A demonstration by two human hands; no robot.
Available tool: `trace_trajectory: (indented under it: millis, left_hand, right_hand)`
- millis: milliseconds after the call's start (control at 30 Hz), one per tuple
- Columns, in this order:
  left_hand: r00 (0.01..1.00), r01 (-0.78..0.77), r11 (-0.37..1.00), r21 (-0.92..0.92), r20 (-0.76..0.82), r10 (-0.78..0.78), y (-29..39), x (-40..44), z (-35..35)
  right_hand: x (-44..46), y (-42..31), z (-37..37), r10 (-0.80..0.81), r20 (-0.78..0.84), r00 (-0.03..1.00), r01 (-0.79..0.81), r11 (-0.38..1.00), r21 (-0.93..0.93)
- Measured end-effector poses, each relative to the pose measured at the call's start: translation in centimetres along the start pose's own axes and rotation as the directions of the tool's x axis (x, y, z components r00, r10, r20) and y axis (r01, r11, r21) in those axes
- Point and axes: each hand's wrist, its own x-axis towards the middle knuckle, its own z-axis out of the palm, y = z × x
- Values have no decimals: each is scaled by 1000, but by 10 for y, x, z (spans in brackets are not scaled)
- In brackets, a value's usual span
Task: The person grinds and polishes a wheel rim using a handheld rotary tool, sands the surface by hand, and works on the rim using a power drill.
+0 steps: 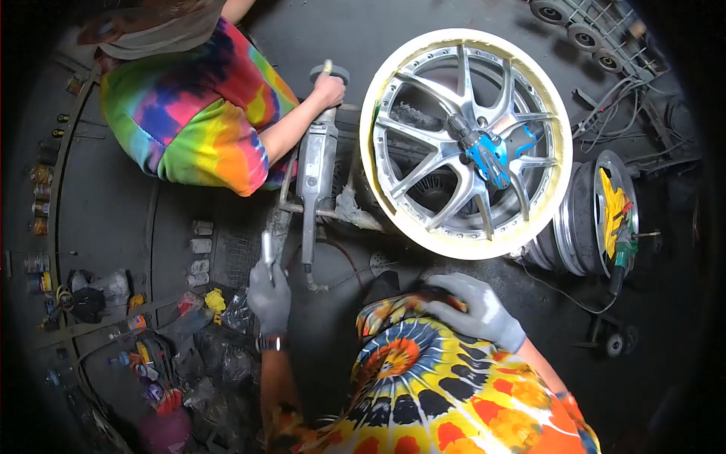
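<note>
The person's gloved left hand [269,296] is positioned near the lower end of the grey power tool [315,163]. Its fingers are closed around a slim silver metal piece [266,248], which projects beyond the glove, away from the wrist. Motion blur prevents identification of this piece. A wristwatch [272,343] is worn at the left wrist.

The gloved right hand [475,306] lies against the front of the person's tie-dye shirt [423,378]. Its fingers are partly extended and slightly bent; no object is visible in their hold, though the palm side is hidden.

The alloy wheel [399,210] is located in front of the person, spoked face up, with pale yellow covering around its rim. A blue and black drill [488,157] lies on the spokes, near the hub. The support beneath the wheel is largely concealed.

To the left of the wheel, a co-worker [200,113] in a multicoloured shirt has one bare hand [328,90] on the disc end of the grey power tool. To the right stand further wheels [572,219]. A yellow glove [613,210] and a green angle grinder [623,250] are noted at the outermost of these. Plastic bags [223,367] are situated at lower left.
</note>
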Motion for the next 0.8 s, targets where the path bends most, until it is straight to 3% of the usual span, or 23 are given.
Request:
trace_trajectory:
  millis: [167,300,367,400,433,467,500,567,633,667,700,733,800]
  left_hand:
    - [991,97,984,153,79,-110,61,-62,-99]
    - [965,190,981,42,178,-195,141,-79,-145]
    - [969,171,985,-33,187,-162,170,-81,-152]
    - [974,133,985,-113,199,-109,184,-78,-153]
    - [968,140,974,-180,232,-97,197,-72,-154]
    - [984,-92,962,-258,124,128,197,-72,-142]
    - [980,-121,947,-297,115,161,208,-69,-135]
    - [975,-145,932,-333,111,191,225,-62,-129]
    - [882,-45,834,-550,370,292,241,-48,-136]
    - [833,234,781,-579,533,146,247,-34,-134]
    - [918,142,793,-593,379,118,246,-23,-122]
    - [972,51,806,-589,214,95,240,-14,-103]
    - [992,-105,841,-531,-1,123,234,7,-62]
  right_hand:
    - [44,-22,52,-437,213,874,425,899,104]
    - [45,-68,79,-557,326,764,492,830,264]
    - [29,-73,100,-573,77,816,486,751,447]
    - [26,-71,95,-592,87,801,498,740,452]
    - [22,-71,91,-568,-27,823,524,738,425]
    - [18,-72,86,-535,-147,832,545,740,394]
    - [11,-69,74,-426,-62,902,411,807,424]
    - [7,-57,50,-458,-181,870,491,838,237]
    - [-7,-39,28,-440,-258,860,477,873,101]
    - [-14,-29,16,-389,-285,876,425,902,74]
    - [-13,-20,3,-377,-370,849,425,903,57]
    - [-14,-17,-14,-227,-362,904,304,937,172]
    - [-10,-17,-38,36,-352,935,74,952,295]
